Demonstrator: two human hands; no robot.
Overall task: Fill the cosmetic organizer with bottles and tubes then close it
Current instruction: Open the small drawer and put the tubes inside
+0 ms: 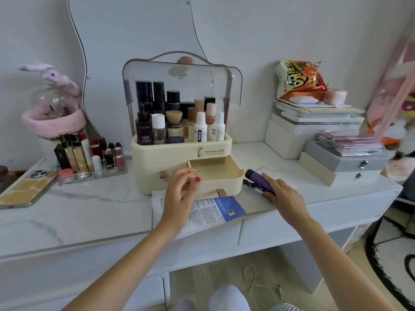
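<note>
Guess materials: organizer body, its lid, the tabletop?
Organizer body: likely moulded plastic, cream, matte, with rounded edges. Lid: clear plastic, probably acrylic, glossy; bottles show through it. Tabletop: white with grey veins, smooth sheen; marble or a marble-look surface, can't tell which.

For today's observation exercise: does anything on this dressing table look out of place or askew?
Yes. A printed leaflet lies partly under the cosmetic organizer and overhangs the table's front edge. The organizer's right drawer stands pulled out and empty.

Home bedroom: vanity table, mirror, lipstick rack, plush toy.
</note>
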